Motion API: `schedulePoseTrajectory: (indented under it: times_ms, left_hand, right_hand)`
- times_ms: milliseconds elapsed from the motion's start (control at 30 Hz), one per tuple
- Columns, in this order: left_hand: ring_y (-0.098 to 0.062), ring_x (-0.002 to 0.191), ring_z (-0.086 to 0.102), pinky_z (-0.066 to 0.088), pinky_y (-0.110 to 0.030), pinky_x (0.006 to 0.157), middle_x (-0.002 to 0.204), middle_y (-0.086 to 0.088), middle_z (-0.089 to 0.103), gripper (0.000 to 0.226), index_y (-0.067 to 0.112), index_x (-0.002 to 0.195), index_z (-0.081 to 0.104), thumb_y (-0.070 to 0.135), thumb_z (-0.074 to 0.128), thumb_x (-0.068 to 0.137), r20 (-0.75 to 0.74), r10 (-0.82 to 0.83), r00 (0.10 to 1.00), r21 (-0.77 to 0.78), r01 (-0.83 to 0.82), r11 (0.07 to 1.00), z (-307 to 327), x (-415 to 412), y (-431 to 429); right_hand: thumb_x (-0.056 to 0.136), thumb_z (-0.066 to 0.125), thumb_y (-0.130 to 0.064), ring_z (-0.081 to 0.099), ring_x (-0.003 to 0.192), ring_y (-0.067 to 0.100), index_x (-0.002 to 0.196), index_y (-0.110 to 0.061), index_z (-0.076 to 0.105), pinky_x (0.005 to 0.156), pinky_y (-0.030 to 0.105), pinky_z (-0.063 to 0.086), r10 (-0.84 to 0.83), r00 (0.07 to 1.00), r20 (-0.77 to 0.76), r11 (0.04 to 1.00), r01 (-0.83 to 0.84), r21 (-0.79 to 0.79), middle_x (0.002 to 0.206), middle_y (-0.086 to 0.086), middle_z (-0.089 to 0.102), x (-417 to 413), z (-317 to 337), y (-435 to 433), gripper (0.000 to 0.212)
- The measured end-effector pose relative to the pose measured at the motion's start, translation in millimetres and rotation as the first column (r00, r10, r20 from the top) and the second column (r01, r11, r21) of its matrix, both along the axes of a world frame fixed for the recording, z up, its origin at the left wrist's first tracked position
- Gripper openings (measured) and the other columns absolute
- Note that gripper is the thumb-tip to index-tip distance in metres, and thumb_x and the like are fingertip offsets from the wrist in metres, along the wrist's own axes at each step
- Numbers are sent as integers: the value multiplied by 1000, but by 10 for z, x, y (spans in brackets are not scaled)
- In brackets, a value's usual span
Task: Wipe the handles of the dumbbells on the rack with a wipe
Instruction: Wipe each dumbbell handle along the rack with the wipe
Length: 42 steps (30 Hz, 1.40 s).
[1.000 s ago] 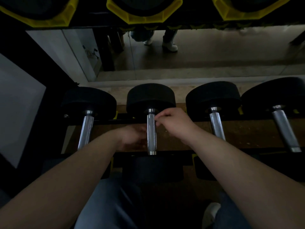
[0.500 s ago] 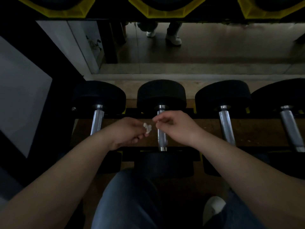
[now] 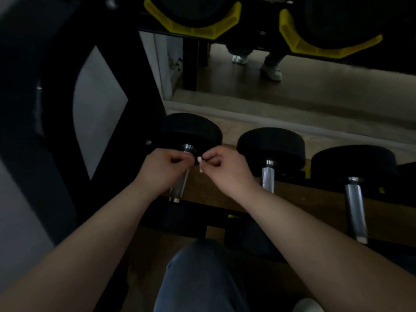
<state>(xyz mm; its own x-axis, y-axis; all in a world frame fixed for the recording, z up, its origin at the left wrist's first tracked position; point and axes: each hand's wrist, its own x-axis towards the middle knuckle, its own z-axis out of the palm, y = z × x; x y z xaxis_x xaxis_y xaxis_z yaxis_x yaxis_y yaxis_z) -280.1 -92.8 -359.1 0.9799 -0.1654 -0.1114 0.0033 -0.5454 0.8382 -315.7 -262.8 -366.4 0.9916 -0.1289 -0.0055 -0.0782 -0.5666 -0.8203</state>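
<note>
I'm pinching the small white wipe [image 3: 200, 162] in my right hand [image 3: 222, 171], just above the leftmost handle [image 3: 179, 186]. My left hand [image 3: 167, 168] is curling beside it (gripping it too? can't tell). Nothing is touching chrome; probably wiping remains. Dim light is hiding which handles are clean.

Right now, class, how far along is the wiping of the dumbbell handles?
Done: nothing visibly; no handle shows it was wiped. In hand: the right hand pinches a small white wipe beside the leftmost handle, not wrapped round it; the left hand is curled alongside. Seemingly left: that handle, the middle handle and the right handle.
</note>
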Motion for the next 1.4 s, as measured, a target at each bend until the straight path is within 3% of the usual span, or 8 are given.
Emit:
schedulePoseTrajectory:
  times_ms: [133,233,367,467,667,900,1200,1400]
  left_hand:
    - [4,85,63,47,-13,76,93,14,72,17,33,98,77,32,60,96,3,173,985,-75,-172,982,-153,96,96]
    - [-15,78,69,55,-29,74,83,1,74,21,19,102,76,18,56,98,-341,213,916,-330,-329,885,-158,166,74]
    - [-23,83,64,49,-32,74,92,-5,70,23,19,106,71,18,49,99,-562,20,827,-374,-276,886,-124,164,139]
    - [-16,75,65,46,-30,65,86,1,71,27,26,102,68,18,42,101,-575,-4,818,-380,-263,887,-134,178,167]
    - [-14,83,63,45,-32,68,86,4,70,31,27,109,67,14,40,102,-574,-21,819,-390,-251,886,-191,199,181]
    - [-20,79,65,51,-31,73,93,-6,72,33,22,100,70,14,39,102,-617,6,787,-397,-318,861,-98,167,127]
    - [-19,111,64,46,-43,91,112,3,73,39,29,104,71,12,36,100,-597,62,800,-315,-305,899,-188,205,149]
    - [-12,79,69,51,-32,72,96,3,74,44,23,112,68,6,29,99,-570,97,816,-291,-312,904,-91,152,60]
  right_hand:
    - [95,64,-31,66,87,5,105,-26,74,77,22,55,83,979,186,957,-26,-289,97,-10,72,252,-117,244,15]
    - [96,61,-32,66,86,17,107,-27,76,75,38,58,189,966,179,904,-100,-416,99,-1,69,292,-222,294,19]
    - [95,65,-28,65,87,13,101,-23,76,73,38,57,420,891,176,828,-297,-475,98,-4,67,148,-272,299,14]
    - [95,65,-29,63,88,8,99,-25,75,74,35,57,484,864,136,801,-375,-467,100,-9,65,159,-267,289,12]
    - [97,60,-30,59,79,9,98,-23,73,70,33,55,284,931,228,872,-152,-466,90,-6,62,360,-231,298,14]
    - [92,66,-27,63,89,7,100,-29,72,77,34,56,624,780,-38,676,-564,-474,99,-9,66,22,-191,304,9]
    - [98,55,-32,65,70,15,97,-26,69,61,38,58,272,944,185,865,-155,-478,83,-5,68,431,-228,193,14]
    - [91,64,-38,65,77,13,92,-32,71,67,38,58,583,811,46,755,-519,-401,85,-9,67,208,-292,229,9]
